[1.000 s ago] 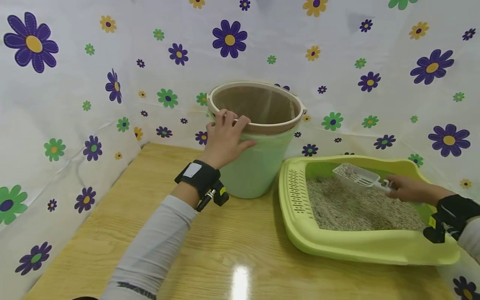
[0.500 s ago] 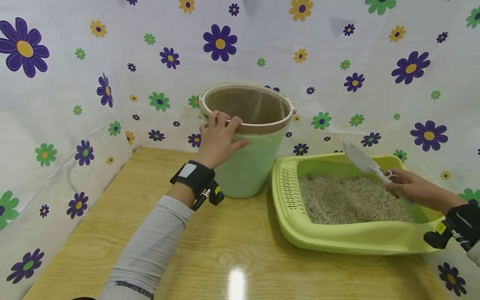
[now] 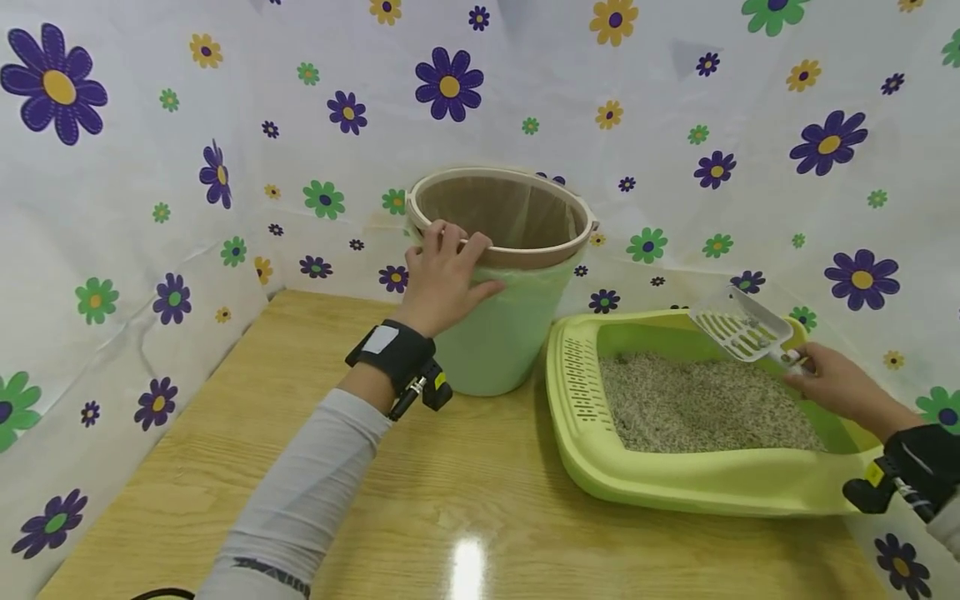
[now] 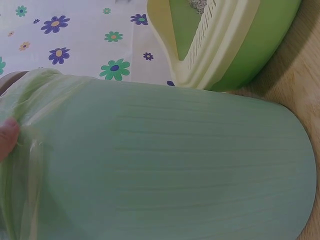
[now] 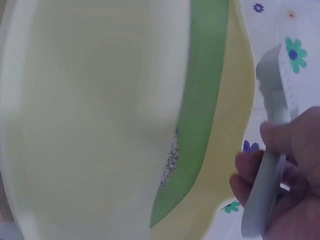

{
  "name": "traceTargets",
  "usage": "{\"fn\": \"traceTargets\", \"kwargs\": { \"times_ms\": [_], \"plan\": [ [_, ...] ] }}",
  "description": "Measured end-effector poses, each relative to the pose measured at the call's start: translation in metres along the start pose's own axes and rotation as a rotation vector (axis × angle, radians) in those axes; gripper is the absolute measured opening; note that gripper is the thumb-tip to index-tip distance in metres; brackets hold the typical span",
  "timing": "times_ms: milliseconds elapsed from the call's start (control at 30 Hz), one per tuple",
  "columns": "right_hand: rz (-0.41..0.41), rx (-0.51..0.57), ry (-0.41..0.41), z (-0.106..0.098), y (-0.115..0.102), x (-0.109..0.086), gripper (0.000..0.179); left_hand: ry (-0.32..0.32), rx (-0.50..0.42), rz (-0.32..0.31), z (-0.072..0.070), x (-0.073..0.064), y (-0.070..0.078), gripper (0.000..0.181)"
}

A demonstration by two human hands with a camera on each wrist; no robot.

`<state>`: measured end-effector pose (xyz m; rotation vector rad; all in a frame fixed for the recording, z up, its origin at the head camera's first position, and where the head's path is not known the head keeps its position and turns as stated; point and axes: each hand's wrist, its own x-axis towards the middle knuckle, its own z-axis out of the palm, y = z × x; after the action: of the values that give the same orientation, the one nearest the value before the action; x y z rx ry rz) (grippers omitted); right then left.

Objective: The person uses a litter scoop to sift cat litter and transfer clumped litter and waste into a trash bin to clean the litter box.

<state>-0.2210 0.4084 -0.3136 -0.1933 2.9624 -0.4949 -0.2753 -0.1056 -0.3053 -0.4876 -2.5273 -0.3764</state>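
My right hand (image 3: 836, 379) grips the handle of a white slotted litter scoop (image 3: 772, 329), held tilted above the far right part of a lime-green litter tray (image 3: 675, 487). A few small clumps show on the scoop's slotted face. Grey-beige litter (image 3: 697, 400) covers the tray's floor. In the right wrist view, fingers and thumb wrap the scoop handle (image 5: 262, 200). My left hand (image 3: 442, 283) holds the near rim of a pale green trash can (image 3: 510, 333), fingers hooked over the edge and thumb outside. A thin plastic bag (image 4: 55, 95) lines the can and folds over its rim.
Both tray and can stand on a wood-grain table (image 3: 360, 492), the can just left of the tray and close to the back wall. A white flower-print sheet (image 3: 510, 150) covers the walls behind and beside them.
The scoop has risen from low over the litter and turned, so its slots now face me. Its heap of litter has shrunk to a few clumps. The left hand keeps its hold on the rim.
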Motion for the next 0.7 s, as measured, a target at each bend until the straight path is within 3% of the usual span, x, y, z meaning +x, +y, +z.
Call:
{"fn": "traceTargets", "kwargs": {
  "times_ms": [167,300,400,500,700],
  "plan": [
    [0.005,-0.179,0.119,0.007,-0.012,-0.002,0.039,-0.008,0.004,-0.001,-0.003,0.001,0.0,0.057],
    [-0.009,-0.183,0.181,0.014,-0.028,-0.003,0.035,-0.014,-0.002,-0.003,-0.005,0.003,0.002,0.057],
    [-0.033,-0.125,0.154,0.019,-0.036,-0.001,0.032,-0.021,-0.005,-0.009,-0.006,0.003,0.003,0.057],
    [-0.01,0.032,0.034,0.019,-0.04,0.0,0.034,-0.034,-0.007,-0.016,-0.006,0.002,0.004,0.057],
    [0.125,0.54,-0.289,0.013,-0.044,0.001,0.035,-0.039,-0.012,-0.023,-0.004,0.001,0.005,0.056]
  ]
}}
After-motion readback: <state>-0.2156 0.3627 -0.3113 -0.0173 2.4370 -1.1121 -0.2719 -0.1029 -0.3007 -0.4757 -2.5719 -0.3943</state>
